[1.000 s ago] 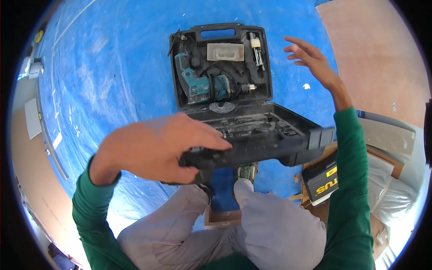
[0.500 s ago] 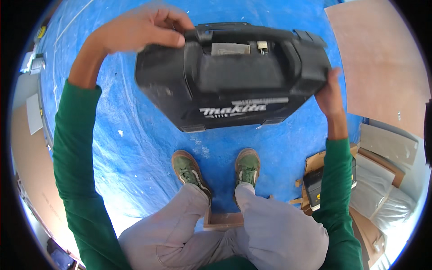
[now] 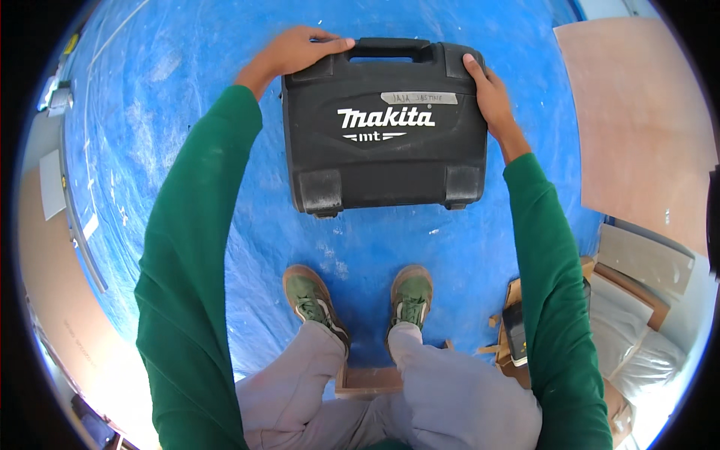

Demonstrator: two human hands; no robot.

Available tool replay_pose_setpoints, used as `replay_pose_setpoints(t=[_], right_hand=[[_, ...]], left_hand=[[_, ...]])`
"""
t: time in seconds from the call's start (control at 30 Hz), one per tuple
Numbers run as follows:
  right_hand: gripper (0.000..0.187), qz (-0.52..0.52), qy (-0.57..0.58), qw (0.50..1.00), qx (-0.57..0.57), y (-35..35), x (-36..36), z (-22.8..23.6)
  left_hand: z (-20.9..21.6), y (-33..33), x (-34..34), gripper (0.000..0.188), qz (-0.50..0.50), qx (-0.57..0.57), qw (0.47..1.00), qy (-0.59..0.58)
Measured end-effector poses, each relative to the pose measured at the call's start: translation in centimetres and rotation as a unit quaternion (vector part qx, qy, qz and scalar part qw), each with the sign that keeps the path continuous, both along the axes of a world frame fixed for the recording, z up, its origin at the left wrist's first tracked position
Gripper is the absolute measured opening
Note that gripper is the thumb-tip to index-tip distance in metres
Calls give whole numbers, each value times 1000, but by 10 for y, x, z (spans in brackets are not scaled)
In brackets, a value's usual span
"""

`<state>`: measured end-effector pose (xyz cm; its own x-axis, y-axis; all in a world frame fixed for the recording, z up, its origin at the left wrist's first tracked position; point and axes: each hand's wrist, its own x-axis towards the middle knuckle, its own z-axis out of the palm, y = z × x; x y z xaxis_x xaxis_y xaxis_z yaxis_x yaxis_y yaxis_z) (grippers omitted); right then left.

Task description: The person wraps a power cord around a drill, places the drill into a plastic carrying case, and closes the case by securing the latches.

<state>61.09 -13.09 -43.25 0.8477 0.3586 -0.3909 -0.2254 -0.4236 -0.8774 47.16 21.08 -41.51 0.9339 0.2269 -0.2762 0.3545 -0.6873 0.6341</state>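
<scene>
A black hard plastic tool case (image 3: 386, 169) lies with its broad lid side facing up on the blue tarp. White lettering and a strip of grey tape mark the lid, and the carry handle is on the far edge. My left hand (image 3: 304, 51) grips the far left corner, its thumb reaching toward the handle and its fingers bent over the edge. At the far right corner my right hand (image 3: 491, 97) clasps the side, fingertips up on the lid. Part of its grip is hidden against the case wall.
A large tan board (image 3: 637, 120) lies at the right. Nearer on that side are a small black case (image 3: 516, 330), cardboard and plastic-wrapped panels (image 3: 634, 337). Brown cardboard (image 3: 56, 277) runs along the left. My shoes (image 3: 411, 296) stand just this side of the tool case.
The tool case has tipped from handle side up to lid side up, its handle now at the far edge. My left hand moved right with it; my right hand moved left and farther away.
</scene>
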Motion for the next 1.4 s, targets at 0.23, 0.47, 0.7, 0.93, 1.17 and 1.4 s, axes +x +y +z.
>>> replay_pose_setpoints(t=[0.23, 0.47, 0.7, 0.93, 1.17, 1.4], right_hand=[[65, -24, 205, 968, 144, 0, 12, -14], [67, -9, 242, 957, 160, 2, 9, -5], [75, 59, 295, 948, 108, 13, 12, 10], [69, 178, 179, 968, -13, 53, 15, 60], [50, 408, -352, 824, -174, 119, -6, 105], [41, 692, -236, 673, -114, 234, -64, 85]], left_hand=[[-24, 22, -8, 79, 181, -338, 922, 61], [-21, 29, -13, 57, 161, -287, 940, 84], [21, 34, -57, 62, 46, -329, 924, 187], [62, 21, -149, 76, 255, -479, 813, 208], [75, -38, -215, 37, 375, -387, 826, 164], [55, -36, -226, 21, 364, -311, 875, 77]])
